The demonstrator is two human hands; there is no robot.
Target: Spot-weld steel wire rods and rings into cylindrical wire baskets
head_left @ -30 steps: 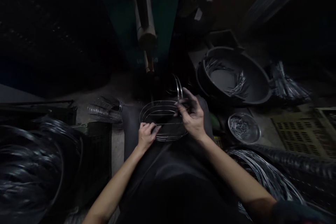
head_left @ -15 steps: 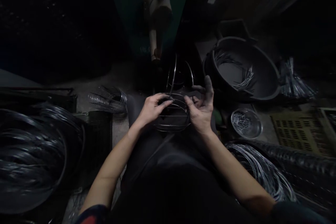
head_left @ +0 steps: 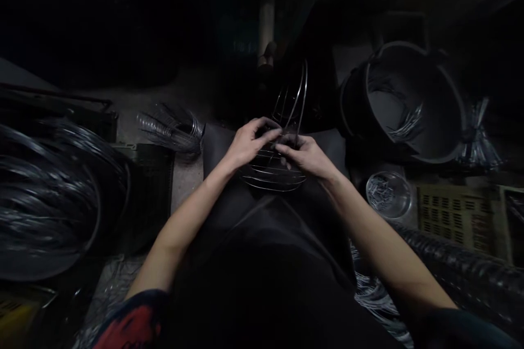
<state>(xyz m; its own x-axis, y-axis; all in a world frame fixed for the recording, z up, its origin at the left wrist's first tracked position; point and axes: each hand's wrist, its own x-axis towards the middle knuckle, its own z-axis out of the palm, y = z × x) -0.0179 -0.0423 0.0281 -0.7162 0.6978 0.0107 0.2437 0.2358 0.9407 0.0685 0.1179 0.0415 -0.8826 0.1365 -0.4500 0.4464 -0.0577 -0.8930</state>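
Over the lap: a dark apron [head_left: 266,240], spread wide, its far edge just beyond both hands.

Off its left edge, well apart, a grey tub [head_left: 41,268] heaped with shiny wire rings [head_left: 36,202]; blurred.

Past the far right corner, a black tub [head_left: 440,106], curved wires [head_left: 409,122] lying against its inner wall. Straight wires [head_left: 480,139] fanned in a bunch just beside it, on its right.

Right of the apron, well apart: yellow slotted crate [head_left: 440,208]. Along the near right edge, a loose heap of wire [head_left: 379,302], partly behind the right forearm.

On the apron, toward the middle of its far edge: round wire frame [head_left: 274,170], thin rungs running across it, both hands over its far side. From between the hands two bright bowed wires [head_left: 301,95] rise past the apron's far edge; cannot tell whether they are joined to the frame.

By the far left corner, a bundle of bent wire [head_left: 170,128].

Left hand [head_left: 248,142]: thumb and fingers nearly together at the foot of the bowed wires. Right hand [head_left: 305,152]: fingers curled, narrow gap, against the same wires. Too dark to tell whether either pinches them.

Nearer the right edge, a shallow bowl [head_left: 403,196]; short metal pieces [head_left: 380,192] inside.
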